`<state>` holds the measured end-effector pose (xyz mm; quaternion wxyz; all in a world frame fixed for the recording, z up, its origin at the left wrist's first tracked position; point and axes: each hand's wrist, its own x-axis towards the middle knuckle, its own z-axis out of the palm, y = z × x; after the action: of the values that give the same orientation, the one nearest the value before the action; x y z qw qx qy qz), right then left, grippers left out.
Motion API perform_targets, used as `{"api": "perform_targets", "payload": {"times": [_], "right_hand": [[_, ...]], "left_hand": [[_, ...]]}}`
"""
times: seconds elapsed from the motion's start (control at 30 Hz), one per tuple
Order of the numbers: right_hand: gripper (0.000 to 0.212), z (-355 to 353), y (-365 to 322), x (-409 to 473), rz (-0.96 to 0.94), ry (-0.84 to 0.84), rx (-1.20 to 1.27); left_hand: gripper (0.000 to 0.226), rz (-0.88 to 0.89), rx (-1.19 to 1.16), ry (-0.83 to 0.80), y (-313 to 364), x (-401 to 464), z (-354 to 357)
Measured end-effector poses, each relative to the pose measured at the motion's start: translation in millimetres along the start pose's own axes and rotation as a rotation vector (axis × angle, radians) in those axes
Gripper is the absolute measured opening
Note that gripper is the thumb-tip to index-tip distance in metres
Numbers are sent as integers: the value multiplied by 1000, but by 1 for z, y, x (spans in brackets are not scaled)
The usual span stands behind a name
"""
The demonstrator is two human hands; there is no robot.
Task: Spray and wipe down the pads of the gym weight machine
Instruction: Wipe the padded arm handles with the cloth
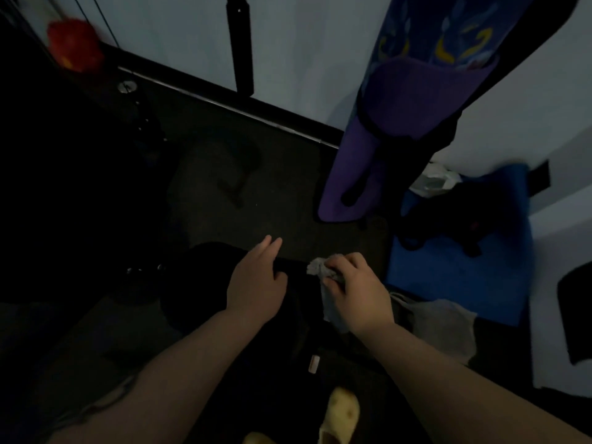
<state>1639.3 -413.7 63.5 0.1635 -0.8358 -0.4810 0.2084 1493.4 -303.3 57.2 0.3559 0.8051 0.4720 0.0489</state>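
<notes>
Grey cloth (323, 272) is bunched in our right hand (354, 291), the fingers curled over and closed on it, with a loose tail hanging down past the wrist. That hand sits knuckles-up, forearm reaching in from the lower right. Our left hand (256, 280) lies flat and open, palm down, fingers stretched forward and slightly spread, holding nothing; it rests on a black pad (205, 283) of the machine (so dark here that its edges are hard to trace). The two hands are near each other but apart, the cloth at the pad's right side; we cannot tell whether the cloth touches the pad.

Beyond the hands a rolled purple yoga mat (362, 161) leans against the pale wall (288, 52), just beside a blue mat (464, 283) on the floor. A yellow shoe (341, 411) shows at the bottom edge, below the right forearm.
</notes>
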Motion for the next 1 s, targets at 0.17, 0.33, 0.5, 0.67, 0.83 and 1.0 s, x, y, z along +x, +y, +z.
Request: {"api": "perform_targets", "payload": {"times": [0.17,0.33,0.5,0.67,0.83,1.0], "right_hand": [[23,-35,12,30,-83,-30,-9],[30,-76,0,72,-145,56,-7],[30,-106,-37,114,-145,178,66],[27,-121,-81,148,-180,362,204],[27,-130,-114,177,-132,469,298],[27,-137,-130,189,-162,475,372]], "left_hand": [[64,-1,9,104,45,26,-3],[65,20,-14,195,81,53,-33],[63,63,24,292,97,77,-85],[63,146,40,300,100,108,-137],[63,255,110,308,99,133,-181],[62,356,345,288,104,133,-222]]}}
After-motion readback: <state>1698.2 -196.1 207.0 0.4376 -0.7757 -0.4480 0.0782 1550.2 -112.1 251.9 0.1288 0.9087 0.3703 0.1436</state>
